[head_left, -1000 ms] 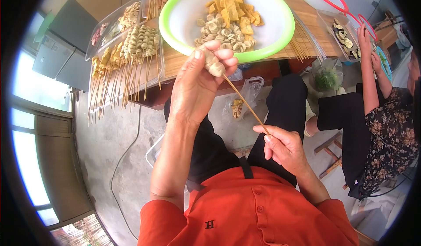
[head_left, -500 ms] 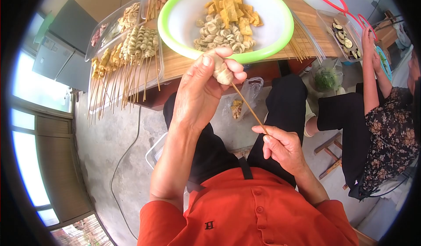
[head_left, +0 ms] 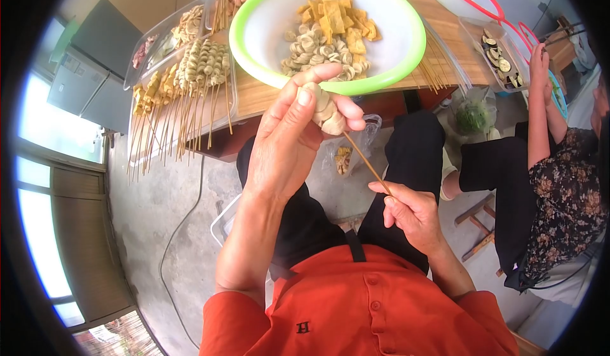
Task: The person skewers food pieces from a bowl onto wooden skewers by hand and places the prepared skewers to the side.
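Note:
My left hand (head_left: pixel 289 124) is closed round pale, folded pieces that look like tofu knots (head_left: pixel 328 116), threaded on the end of a bamboo skewer (head_left: pixel 363 157). Thumb and fingers of my right hand (head_left: pixel 412 211) pinch the skewer's lower part, so it slants between both hands. Just beyond my left hand stands a large white bowl with a green rim (head_left: pixel 414 54). In it lie loose pale knots (head_left: pixel 316 50) and yellow-brown fried tofu pieces (head_left: pixel 333 14). My left fingers partly cover the held pieces.
Finished skewers (head_left: pixel 202 64) lie in a clear tray at the table's left, sticks overhanging the edge. Bare skewers (head_left: pixel 435 64) lie right of the bowl, near a container of dark-edged slices (head_left: pixel 499 57). Another person (head_left: pixel 565 184) sits at right. A plastic bag (head_left: pixel 346 156) is below the table.
My left hand has tilted and dropped slightly, and more of the pale pieces on the skewer shows. My right hand has barely moved, still pinching the stick.

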Tool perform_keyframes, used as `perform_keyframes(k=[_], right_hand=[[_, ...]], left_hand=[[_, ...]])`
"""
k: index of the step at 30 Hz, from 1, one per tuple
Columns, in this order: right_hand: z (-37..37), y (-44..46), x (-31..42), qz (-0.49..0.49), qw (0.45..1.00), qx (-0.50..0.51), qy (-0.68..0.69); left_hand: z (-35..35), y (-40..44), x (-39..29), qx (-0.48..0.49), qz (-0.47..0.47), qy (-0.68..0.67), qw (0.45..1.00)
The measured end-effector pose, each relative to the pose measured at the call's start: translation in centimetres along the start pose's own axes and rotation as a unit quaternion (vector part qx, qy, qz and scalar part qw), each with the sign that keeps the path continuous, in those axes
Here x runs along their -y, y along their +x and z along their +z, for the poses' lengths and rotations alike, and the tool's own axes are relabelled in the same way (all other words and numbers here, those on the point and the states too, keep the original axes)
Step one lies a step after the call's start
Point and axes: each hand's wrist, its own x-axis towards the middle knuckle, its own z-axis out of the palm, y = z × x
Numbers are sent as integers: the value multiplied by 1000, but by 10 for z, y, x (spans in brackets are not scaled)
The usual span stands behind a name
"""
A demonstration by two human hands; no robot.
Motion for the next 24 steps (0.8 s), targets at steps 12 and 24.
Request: perform_keyframes(k=[12,24], right_hand=[[-5,-1,-13,-80,993,-36,-76],[-1,3,-11,-80,994,-27,-66]], left_hand=[[-5,-4,-4,89,29,110,990],[0,-10,0,83,-15,113,990]])
